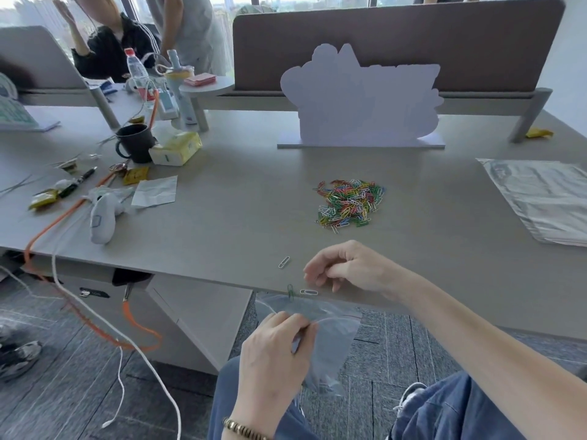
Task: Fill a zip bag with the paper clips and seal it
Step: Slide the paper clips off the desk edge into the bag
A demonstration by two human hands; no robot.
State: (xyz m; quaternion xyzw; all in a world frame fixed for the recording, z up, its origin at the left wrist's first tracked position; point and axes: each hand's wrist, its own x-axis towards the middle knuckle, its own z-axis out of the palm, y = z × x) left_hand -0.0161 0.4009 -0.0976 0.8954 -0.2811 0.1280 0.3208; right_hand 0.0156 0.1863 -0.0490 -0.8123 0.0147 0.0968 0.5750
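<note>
Right hand curled, seemingly empty, nearest white clip lying crosswise at bench edge — just above zip bag pinched by left hand.

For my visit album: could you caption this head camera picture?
Left hand holds a clear zip bag below the desk edge while the right hand nudges stray paper clips toward it.

A wide grey matte surface fills the view, backed by a brown fabric divider panel on grey metal legs. Daylit windows behind show a hazy city skyline. Below lies dark grey patterned carpet floor.
</note>
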